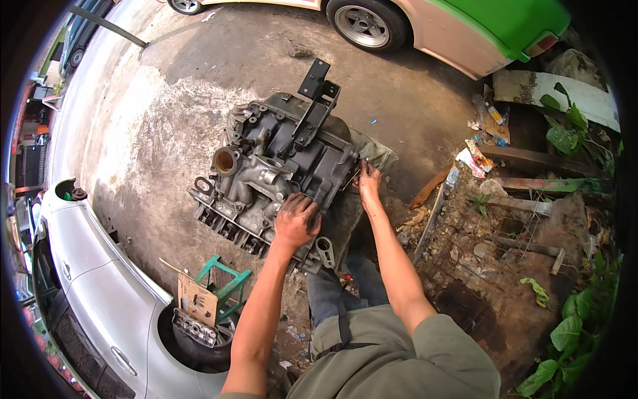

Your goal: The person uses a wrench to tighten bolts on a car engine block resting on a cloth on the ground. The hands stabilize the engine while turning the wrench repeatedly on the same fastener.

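Note:
In front of me a dirty engine block point(309, 166) rests low over the ground, with a grey metal intake manifold point(256, 176) and its round brown opening on the left side. A black metal bracket point(318, 110) sticks up at its far end. My left hand point(297, 219) lies on the near edge of the engine with its fingers curled, and what is under them is hidden. At the engine's right edge, my right hand point(367, 179) has its fingers bent against the side; anything between them is too small to make out. A metal lifting eye point(324, 249) shows close to my left hand.
A silver car point(100, 286) stands at left, beside a green plastic stool point(226, 282) and a cardboard piece point(197, 299). A green and pale vehicle point(458, 33) is at the far side. Rubble, planks point(531, 159), litter point(475, 159) and leafy plants point(578, 319) lie at right.

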Demonstrator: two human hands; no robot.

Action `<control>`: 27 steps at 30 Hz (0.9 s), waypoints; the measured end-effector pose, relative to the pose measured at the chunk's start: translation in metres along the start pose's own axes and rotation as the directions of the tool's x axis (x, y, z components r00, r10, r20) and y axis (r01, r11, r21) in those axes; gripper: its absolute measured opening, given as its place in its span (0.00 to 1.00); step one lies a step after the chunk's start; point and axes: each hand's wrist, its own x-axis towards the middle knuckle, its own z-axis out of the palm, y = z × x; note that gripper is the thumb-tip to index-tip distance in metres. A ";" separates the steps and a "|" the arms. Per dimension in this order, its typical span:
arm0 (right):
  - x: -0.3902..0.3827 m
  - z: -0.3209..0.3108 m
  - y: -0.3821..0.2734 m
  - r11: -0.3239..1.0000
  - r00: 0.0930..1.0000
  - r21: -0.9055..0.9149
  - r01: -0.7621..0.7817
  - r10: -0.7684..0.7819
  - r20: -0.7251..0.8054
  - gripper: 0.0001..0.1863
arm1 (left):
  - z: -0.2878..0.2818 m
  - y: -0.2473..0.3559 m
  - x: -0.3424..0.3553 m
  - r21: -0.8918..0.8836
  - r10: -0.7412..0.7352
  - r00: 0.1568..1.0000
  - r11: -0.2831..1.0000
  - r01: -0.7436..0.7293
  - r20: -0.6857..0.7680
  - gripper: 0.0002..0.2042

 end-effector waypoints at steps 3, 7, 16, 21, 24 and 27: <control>-0.008 -0.015 0.016 0.993 0.998 0.114 0.039 -0.044 0.039 0.21 | 0.001 -0.001 -0.003 -0.007 0.002 1.000 1.000 -0.002 -0.008 0.09; -0.016 -0.017 0.029 0.919 0.998 0.395 -0.017 0.041 -0.052 0.19 | 0.002 -0.001 -0.004 0.014 -0.015 1.000 1.000 0.015 0.013 0.09; -0.005 -0.003 0.012 0.809 0.992 0.588 -0.008 0.081 -0.098 0.20 | 0.002 -0.002 -0.003 0.029 0.011 1.000 1.000 -0.010 -0.009 0.10; -0.016 -0.014 0.039 0.946 0.998 0.320 -0.055 0.049 0.026 0.20 | 0.003 0.000 -0.003 0.028 -0.011 1.000 1.000 0.010 0.011 0.10; -0.052 -0.012 0.069 0.967 0.997 0.245 -0.067 0.055 0.056 0.17 | 0.001 0.000 -0.001 0.031 0.004 1.000 1.000 -0.003 -0.014 0.09; -0.078 -0.010 0.085 0.978 0.995 0.189 -0.092 0.085 0.044 0.17 | 0.001 0.001 -0.001 0.038 -0.002 1.000 0.999 0.002 0.000 0.09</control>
